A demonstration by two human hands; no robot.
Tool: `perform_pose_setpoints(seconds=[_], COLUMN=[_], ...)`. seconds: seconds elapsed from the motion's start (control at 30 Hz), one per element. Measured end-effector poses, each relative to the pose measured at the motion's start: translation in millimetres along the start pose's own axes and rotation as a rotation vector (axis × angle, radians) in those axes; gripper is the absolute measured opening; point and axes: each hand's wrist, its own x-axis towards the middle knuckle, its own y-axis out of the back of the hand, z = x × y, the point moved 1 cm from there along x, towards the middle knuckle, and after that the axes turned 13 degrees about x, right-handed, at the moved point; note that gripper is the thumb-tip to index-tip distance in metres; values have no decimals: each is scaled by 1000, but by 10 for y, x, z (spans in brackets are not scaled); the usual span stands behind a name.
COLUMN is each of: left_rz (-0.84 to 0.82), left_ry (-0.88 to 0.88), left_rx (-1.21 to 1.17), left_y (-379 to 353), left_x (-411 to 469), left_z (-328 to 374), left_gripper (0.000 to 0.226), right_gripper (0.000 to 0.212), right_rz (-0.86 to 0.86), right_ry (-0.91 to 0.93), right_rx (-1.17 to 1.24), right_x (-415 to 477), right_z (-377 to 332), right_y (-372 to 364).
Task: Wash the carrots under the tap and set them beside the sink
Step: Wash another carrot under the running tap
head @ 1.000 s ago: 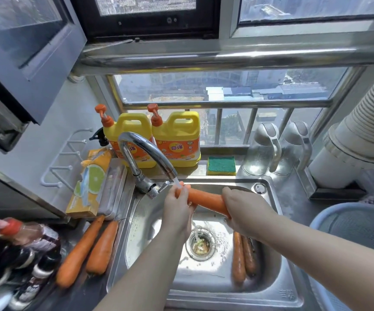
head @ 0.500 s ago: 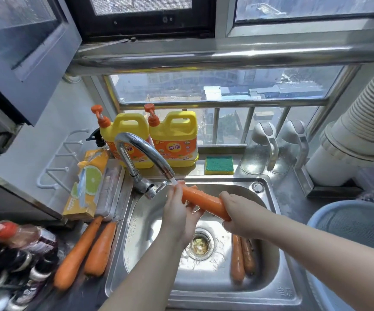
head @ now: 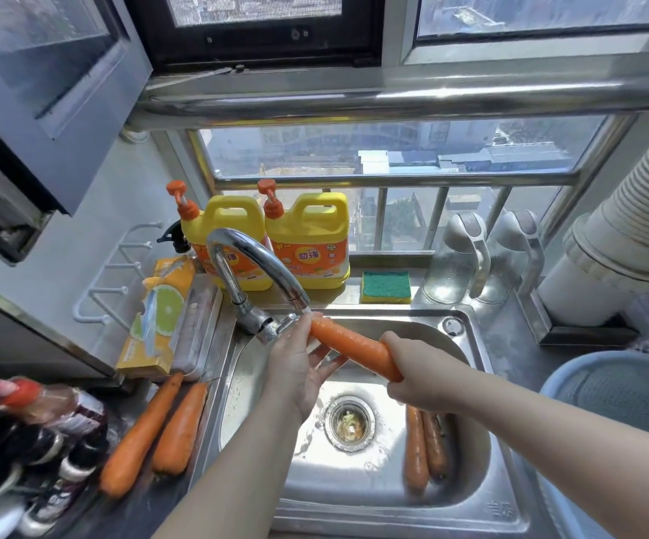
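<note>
Now: we hold one carrot (head: 354, 350) under the tap (head: 252, 258), over the sink (head: 354, 496).
Our right hand (head: 420, 375) grips its near end; our left hand (head: 295, 367) curls round its far tip. Two further carrots (head: 416, 449) lie in the sink's right side; another pair (head: 159, 433) lies on the counter (head: 167, 499) left of it.

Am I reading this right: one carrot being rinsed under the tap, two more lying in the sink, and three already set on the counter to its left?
Not quite. The head view shows two on the counter, the longer carrot and the shorter carrot, not three. The rest holds: the held carrot is under the tap, and two more carrots lie in the sink.
</note>
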Motion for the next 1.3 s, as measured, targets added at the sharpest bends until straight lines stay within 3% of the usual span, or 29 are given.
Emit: perform_pose_setpoints(seconds=[0.17,0.27,0.5,0.7,0.87,1.03,1.3], left_rz=[88,85,18,100,30,-1,0], left_ry=[92,163,-38,118,148,148,357], left_rx=[-27,-96,94,-26,-180,-90,20], left_y=[6,29,52,24,-2,44,47], left_x=[36,66,-30,53,24,52,25], left_z=[-54,-54,-110,-38,-12,-125,-220], left_gripper=[14,23,21,6,35,38,31], right_gripper=[35,35,34,37,38,35,42], right_rz=[59,40,35,206,309,350,393], right_ry=[33,38,19,103,137,151,125], right_rx=[-131,-164,-135,-319,-336,-399,-444], right_x=[23,35,73,77,86,60,47], right_z=[33,52,67,46,27,-17,-103], right_y=[0,-5,-18,-41,-42,45,191])
